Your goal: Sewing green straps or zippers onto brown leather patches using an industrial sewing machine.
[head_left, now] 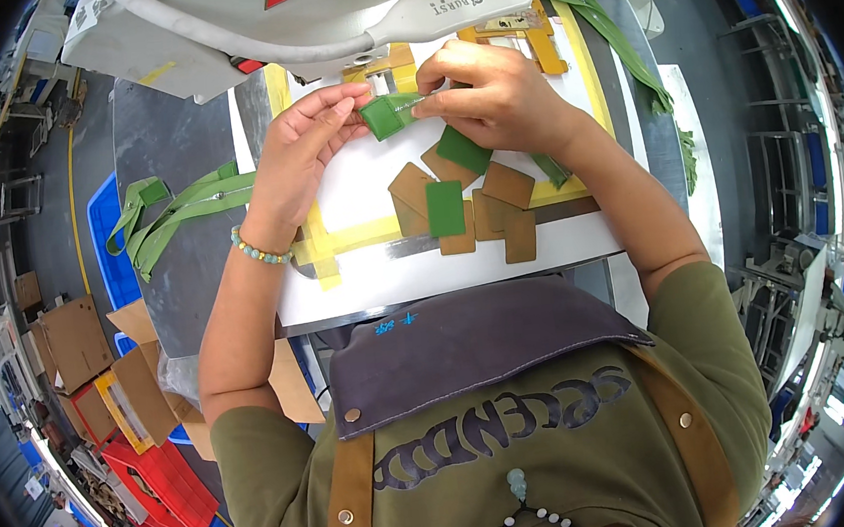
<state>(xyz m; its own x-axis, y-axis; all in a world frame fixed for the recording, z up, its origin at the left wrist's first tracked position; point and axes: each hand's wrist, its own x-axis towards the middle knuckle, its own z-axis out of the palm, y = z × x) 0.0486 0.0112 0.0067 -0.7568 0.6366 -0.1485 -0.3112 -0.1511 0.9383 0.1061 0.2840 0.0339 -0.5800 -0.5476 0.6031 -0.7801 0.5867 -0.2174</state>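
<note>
Both forearms stretched forward, left hand (303, 138) and right hand (487, 92) meeting fingertip to fingertip, fingers curled in a pinch.

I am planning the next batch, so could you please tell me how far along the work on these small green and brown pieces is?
Nothing shows as finished. In hand: both hands, left hand and right hand, hold one small green square leather piece under the white sewing machine. Waiting: a cluster of brown and green flat rectangular pieces on the white table, and long green straps at the left.
</note>
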